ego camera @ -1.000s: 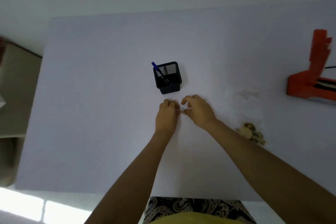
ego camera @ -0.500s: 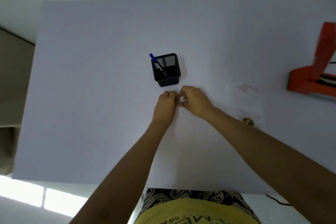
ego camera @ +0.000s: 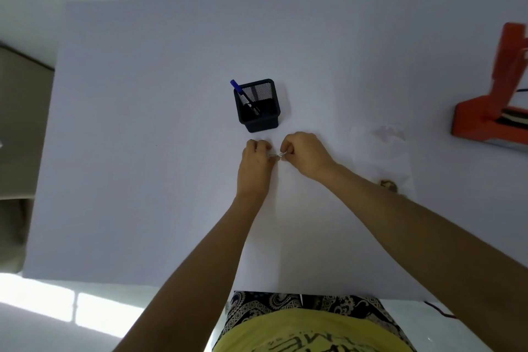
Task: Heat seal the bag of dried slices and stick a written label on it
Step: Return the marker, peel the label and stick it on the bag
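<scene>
Both grips pinch one small white label [ego camera: 276,155] between left hand [ego camera: 255,164] and right hand [ego camera: 305,156], likely peeling backing; pen [ego camera: 243,94] parked nearby, bag [ego camera: 381,157] waits aside on desk [ego camera: 143,151].

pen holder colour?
Black mesh pen holder, with a blue-capped pen sticking out. Head view shows it clearly.

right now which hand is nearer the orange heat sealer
Right. The right hand is mid-table, on the side toward the orange heat sealer at the right edge. The left hand sits just beyond it, farther away. Both pinch one small white item between them.
</scene>
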`<state>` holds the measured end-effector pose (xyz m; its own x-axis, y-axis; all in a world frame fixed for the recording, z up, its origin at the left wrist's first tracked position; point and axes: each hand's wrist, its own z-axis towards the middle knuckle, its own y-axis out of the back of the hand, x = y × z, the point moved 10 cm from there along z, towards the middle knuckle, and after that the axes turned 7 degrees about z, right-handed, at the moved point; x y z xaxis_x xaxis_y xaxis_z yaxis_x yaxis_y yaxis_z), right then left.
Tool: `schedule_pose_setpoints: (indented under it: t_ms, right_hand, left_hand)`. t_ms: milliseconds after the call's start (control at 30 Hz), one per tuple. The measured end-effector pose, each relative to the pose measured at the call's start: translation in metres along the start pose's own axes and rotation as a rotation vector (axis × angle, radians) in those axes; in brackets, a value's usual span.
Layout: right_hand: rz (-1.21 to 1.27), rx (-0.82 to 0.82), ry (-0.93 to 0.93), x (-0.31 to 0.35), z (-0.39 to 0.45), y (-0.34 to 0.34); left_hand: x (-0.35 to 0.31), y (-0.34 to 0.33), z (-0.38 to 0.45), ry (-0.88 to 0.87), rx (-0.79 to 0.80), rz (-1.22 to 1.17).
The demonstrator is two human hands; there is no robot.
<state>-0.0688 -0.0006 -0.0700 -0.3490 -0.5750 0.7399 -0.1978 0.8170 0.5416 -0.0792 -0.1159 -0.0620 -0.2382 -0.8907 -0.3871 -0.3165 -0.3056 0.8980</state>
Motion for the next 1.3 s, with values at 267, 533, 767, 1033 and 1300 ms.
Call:
schedule_pose_setpoints:
  t_ms: [267,533,767,1033,1300]
  right_hand:
    - [-0.048,0.022,-0.002,0.000,0.006,0.000]
    - [-0.078,0.046,0.006,0.001,0.008,-0.003]
    - [-0.085,0.057,0.051,0.003,0.007,-0.004]
    - [-0.091,0.112,0.018,0.004,-0.003,-0.009]
    - [0.205,0.080,-0.093,0.043,-0.032,0.053]
  left_hand:
    - [-0.005,0.001,-0.003,-0.039,0.003,0.011]
    - [-0.006,-0.007,0.013,-0.001,0.148,-0.011]
    - [-0.001,-0.009,0.019,0.091,0.218,-0.063]
    - [-0.003,0.006,0.009,0.113,0.239,-0.167]
    - [-0.023,0.064,0.002,0.089,0.240,-0.470]
